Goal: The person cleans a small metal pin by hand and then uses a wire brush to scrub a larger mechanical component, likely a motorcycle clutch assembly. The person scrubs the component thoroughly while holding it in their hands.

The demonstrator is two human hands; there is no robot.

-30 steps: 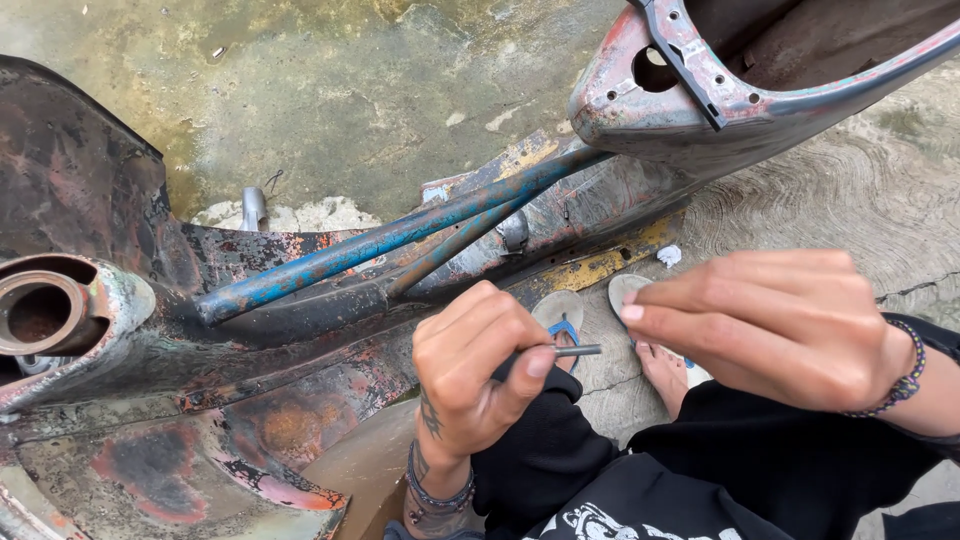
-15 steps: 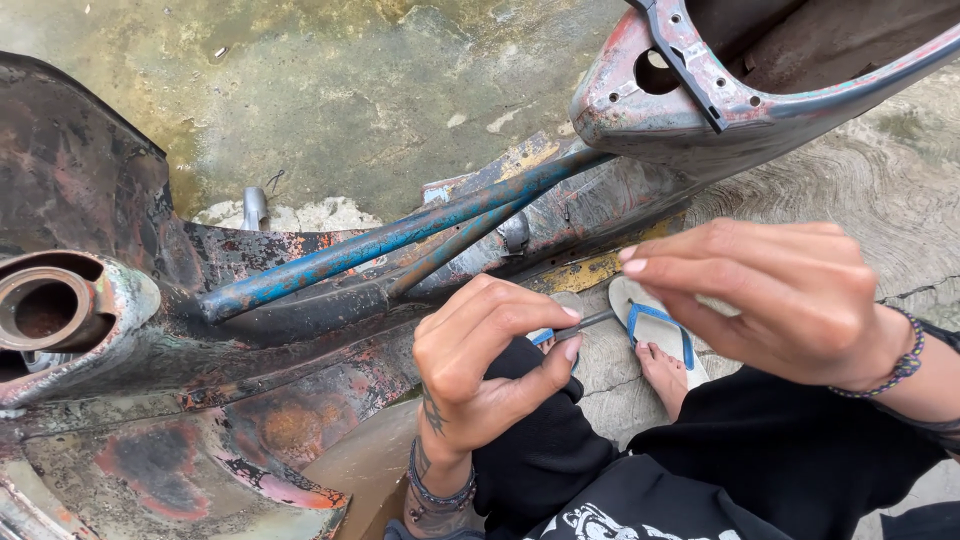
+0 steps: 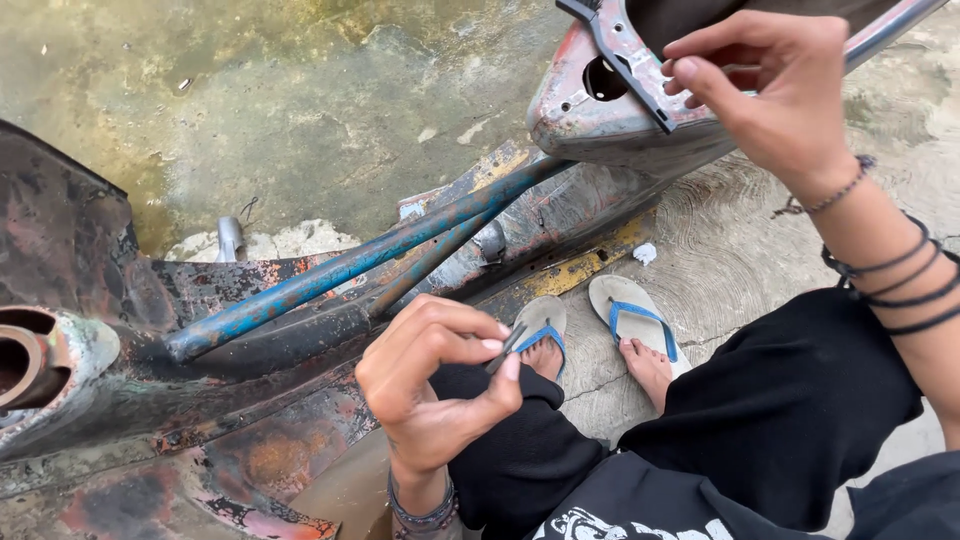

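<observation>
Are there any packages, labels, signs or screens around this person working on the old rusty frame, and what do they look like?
No packages, signs or screens.
White print: on the black garment at the bottom edge, curly white shapes, partly cut off.
Yellow painted patch: on the rusty frame near the sandals, worn; no marking can be made out.

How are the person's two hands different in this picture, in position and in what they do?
The left hand is low, above the knees, pinching a thin dark metal rod between thumb and fingers. The right hand is raised high, its fingertips at the rusty grey metal body shell; whether it holds anything cannot be told. Both wrists wear dark bracelets.
</observation>
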